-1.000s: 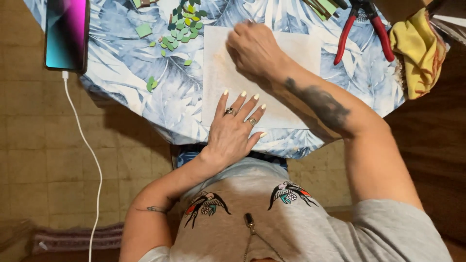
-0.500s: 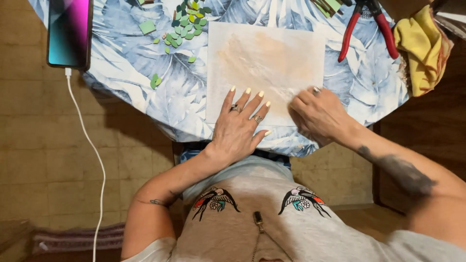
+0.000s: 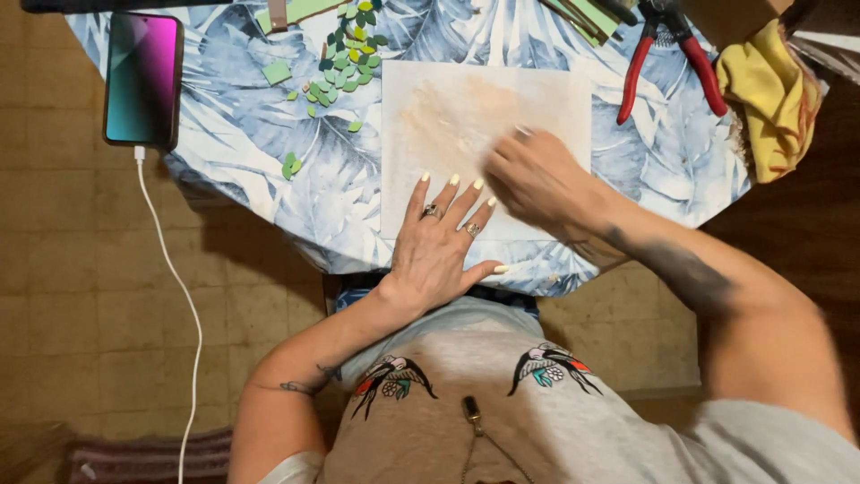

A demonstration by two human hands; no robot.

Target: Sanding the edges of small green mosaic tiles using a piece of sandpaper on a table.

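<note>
**Rings, pale nails and a bird-printed shirt**

The left hand point(image 3: 439, 251) wears rings on two fingers and has long, pale-painted nails. The right hand point(image 3: 537, 179) is blurred. Dark tattoos mark both forearms, the right one larger. The grey short-sleeved shirt carries two colourful swallow prints across the chest, with a small dark pendant hanging between them.
</note>
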